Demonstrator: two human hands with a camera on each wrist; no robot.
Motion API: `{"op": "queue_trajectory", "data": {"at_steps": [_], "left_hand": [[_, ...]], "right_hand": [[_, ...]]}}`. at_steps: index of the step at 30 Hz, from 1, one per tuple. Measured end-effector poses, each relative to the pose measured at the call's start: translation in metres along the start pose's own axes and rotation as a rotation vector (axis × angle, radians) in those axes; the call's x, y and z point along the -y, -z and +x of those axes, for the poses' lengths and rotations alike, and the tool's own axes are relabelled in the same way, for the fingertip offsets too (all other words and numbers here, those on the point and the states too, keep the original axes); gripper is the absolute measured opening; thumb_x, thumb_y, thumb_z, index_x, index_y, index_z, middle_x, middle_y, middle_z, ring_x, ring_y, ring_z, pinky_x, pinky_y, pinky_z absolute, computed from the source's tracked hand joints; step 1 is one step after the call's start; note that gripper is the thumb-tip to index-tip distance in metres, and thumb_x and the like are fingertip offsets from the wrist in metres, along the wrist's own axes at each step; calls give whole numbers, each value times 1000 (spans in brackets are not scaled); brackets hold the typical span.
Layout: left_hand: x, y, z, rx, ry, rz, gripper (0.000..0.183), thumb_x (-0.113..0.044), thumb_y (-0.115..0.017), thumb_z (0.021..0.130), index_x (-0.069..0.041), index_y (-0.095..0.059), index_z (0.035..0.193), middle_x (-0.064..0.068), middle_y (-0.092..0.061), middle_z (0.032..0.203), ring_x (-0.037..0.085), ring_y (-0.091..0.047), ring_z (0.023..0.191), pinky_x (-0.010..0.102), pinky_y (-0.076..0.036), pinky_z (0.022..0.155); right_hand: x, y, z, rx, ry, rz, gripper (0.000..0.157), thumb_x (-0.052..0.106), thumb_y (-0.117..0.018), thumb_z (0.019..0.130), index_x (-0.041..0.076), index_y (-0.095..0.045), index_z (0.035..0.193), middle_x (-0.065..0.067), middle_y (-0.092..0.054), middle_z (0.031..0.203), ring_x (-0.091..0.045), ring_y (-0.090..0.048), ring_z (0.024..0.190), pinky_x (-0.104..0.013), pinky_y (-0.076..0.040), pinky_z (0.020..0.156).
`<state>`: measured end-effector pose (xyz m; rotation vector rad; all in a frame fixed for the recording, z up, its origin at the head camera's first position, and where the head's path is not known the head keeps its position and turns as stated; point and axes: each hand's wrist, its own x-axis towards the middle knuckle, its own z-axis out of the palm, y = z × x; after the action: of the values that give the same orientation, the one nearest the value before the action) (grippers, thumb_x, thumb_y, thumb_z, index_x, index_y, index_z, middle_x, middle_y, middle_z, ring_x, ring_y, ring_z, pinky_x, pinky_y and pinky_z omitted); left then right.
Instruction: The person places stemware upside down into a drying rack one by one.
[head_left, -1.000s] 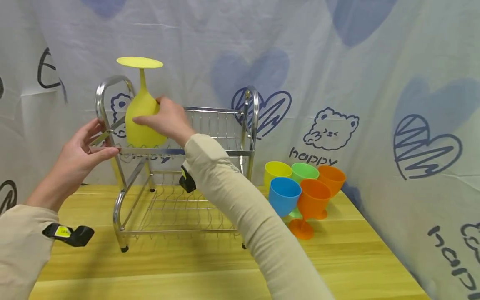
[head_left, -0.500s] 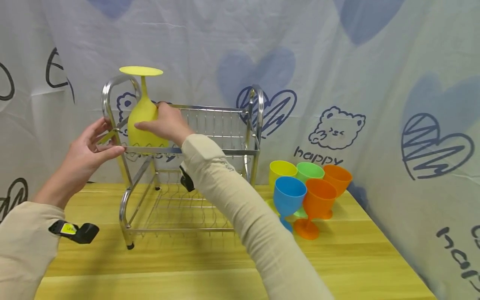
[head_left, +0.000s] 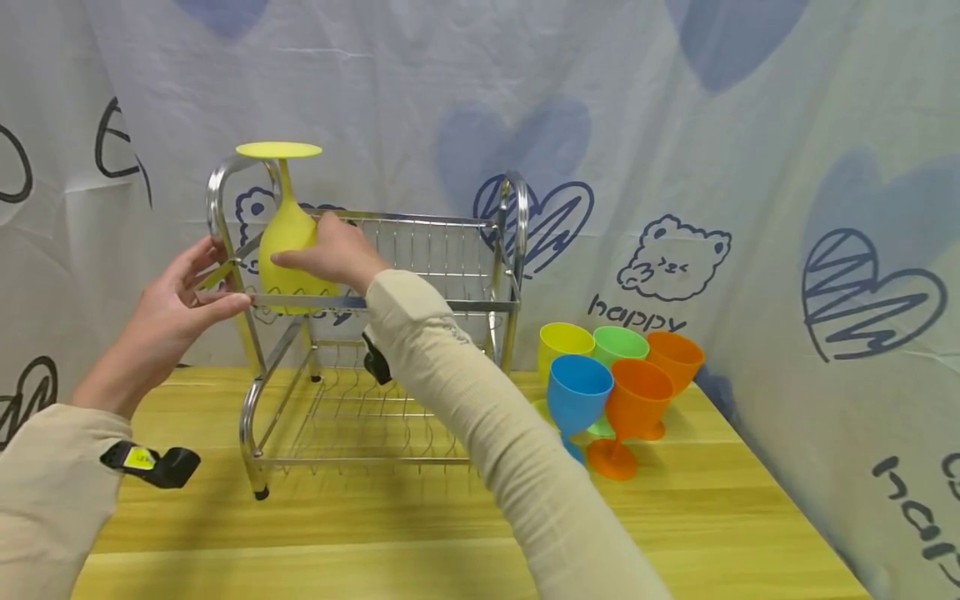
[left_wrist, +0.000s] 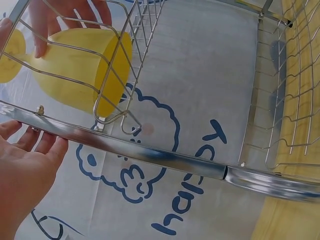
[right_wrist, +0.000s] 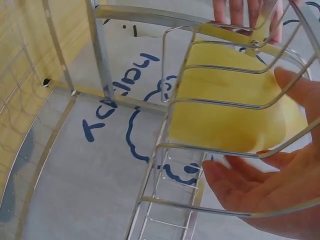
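A yellow goblet (head_left: 288, 242) hangs upside down in the upper tier at the left end of a two-tier metal dish rack (head_left: 420, 304), its foot on top and its rim down among the wires. My right hand (head_left: 341, 254) grips its bowl, thumb on the near side and fingers behind. In the right wrist view, the right hand (right_wrist: 280, 165) curves round the bowl past the rack wires. My left hand (head_left: 176, 300) holds the rack's left side frame, thumb on the front corner. The left wrist view has the left hand's fingertips (left_wrist: 59, 147) against the metal side bar.
Several upright goblets stand together right of the rack: a blue goblet (head_left: 577, 392), a yellow one (head_left: 562, 342), a green one (head_left: 621, 343) and orange ones (head_left: 637, 396). A printed cloth (head_left: 660, 100) hangs behind the wooden table (head_left: 375, 542).
The yellow goblet and my right hand have come down a little into the upper tier. My left hand keeps its hold on the rack. The head view has shifted slightly.
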<state>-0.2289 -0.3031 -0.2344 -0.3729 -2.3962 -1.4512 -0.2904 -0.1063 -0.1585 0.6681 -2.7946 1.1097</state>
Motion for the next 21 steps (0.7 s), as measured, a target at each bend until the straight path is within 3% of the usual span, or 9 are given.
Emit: {"op": "queue_trajectory", "data": {"at_steps": [3,7,10,17,21], "left_hand": [[0,0,0,3,-15,-2,80,-12,-56,99,-21,-1,157,13,-10,160,11,-43,116,14,-44,93],[1,-1,-1,7,-30,-51,80,-9,-56,98,-20,-2,157,11,-9,160,8,-44,114,14,-43,93],[1,-3,-2,-1,-41,-102,79,-7,-56,98,-19,-4,157,10,-10,161,8,-44,114,13,-43,93],[2,-13,-5,-62,-67,-276,78,-5,-58,96,-19,-11,156,6,-11,161,12,-43,122,17,-35,104],[4,-19,-10,-121,-81,-296,78,-5,-59,96,-17,-11,156,5,-12,160,12,-44,122,14,-37,101]], "right_hand": [[-1,5,0,16,3,57,60,44,-73,84,8,-48,125,0,-56,95,-11,-54,81,-23,-49,67],[-4,15,-2,20,4,148,78,48,-69,86,11,-35,147,0,-53,132,-12,-54,113,-28,-48,91],[-4,25,-7,6,13,167,79,48,-65,89,17,-29,152,2,-41,148,-13,-46,127,-29,-45,99],[2,57,-28,-21,169,146,63,41,-60,95,21,-35,149,3,-45,142,-9,-45,126,-25,-44,96],[3,79,-43,-32,289,173,57,35,-60,96,18,-40,146,1,-47,141,-10,-44,127,-20,-41,98]]}}
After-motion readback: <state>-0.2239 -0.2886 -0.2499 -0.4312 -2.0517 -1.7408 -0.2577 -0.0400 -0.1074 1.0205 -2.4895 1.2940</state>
